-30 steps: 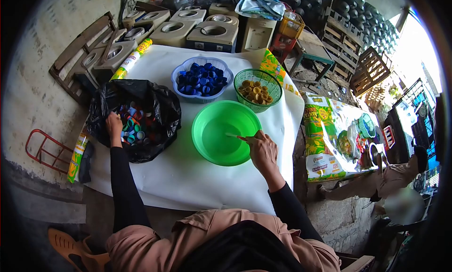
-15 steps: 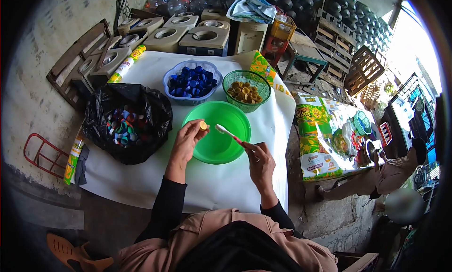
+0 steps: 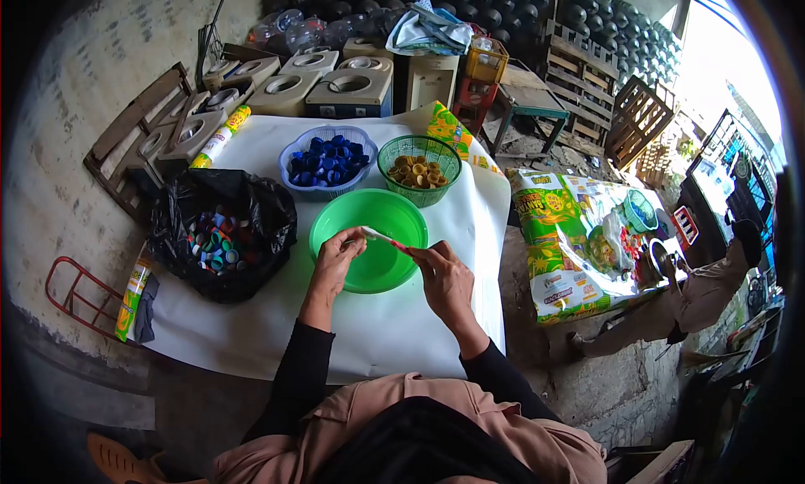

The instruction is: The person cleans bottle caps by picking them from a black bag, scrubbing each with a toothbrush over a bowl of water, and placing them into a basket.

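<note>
My left hand (image 3: pixel 334 264) is closed in a pinch over the left side of a green basin (image 3: pixel 381 266). The yellow bottle cap seen in its fingertips earlier is now mostly hidden. My right hand (image 3: pixel 446 281) grips the red handle of a toothbrush (image 3: pixel 384 237). Its white head reaches across the basin to the fingertips of my left hand. Behind the basin, a pale blue basket (image 3: pixel 325 192) holds blue caps (image 3: pixel 329 160), and a green basket (image 3: pixel 422 197) holds yellow caps (image 3: pixel 417 172). On the left, a black plastic bag (image 3: pixel 272 201) lies open with mixed coloured caps (image 3: pixel 216 243) inside.
White sheeting (image 3: pixel 251 341) covers the table. Past its right edge, a second surface (image 3: pixel 579 295) with a printed cover carries a small basket (image 3: pixel 641 212) and plastic bags. Another person (image 3: pixel 713 295) is beside it. Water dispensers (image 3: pixel 350 86) and crates (image 3: pixel 486 65) stand behind the table.
The toothbrush head has come to the cap in my left fingertips; before, they were apart. My left hand has turned, hiding the cap. The camera view has shifted slightly.
</note>
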Demonstrator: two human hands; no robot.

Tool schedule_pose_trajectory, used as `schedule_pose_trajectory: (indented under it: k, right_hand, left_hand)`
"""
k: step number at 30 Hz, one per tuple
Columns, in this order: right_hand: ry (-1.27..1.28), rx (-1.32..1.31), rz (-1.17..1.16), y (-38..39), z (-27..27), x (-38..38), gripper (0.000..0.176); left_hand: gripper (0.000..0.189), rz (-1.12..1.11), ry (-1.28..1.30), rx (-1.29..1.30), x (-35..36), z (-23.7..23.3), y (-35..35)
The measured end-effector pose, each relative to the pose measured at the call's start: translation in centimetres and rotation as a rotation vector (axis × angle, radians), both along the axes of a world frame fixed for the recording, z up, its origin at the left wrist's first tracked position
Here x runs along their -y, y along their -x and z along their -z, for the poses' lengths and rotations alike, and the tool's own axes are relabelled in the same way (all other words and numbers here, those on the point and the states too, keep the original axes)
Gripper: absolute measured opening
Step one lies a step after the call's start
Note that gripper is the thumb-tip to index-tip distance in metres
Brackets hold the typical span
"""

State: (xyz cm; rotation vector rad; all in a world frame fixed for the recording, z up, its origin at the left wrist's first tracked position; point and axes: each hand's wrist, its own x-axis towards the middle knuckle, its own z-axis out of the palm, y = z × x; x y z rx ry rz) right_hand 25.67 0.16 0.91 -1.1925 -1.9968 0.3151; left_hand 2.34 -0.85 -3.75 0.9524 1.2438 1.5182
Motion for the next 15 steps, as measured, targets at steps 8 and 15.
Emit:
schedule_pose_trajectory:
  k: [8,15]
  right_hand:
    - [-0.164,0.278,-0.16,1.7,2.4,-4.6,0.021]
    - [-0.075,0.09,-0.118,0.8,-2.1,-1.0,0.016]
  left_hand:
    - [0.033,-0.157,-0.039,-0.399,0.2,-0.1,0.5]
    - [0.034,-0.071,-0.083,-0.438,0.1,0.4,1.7]
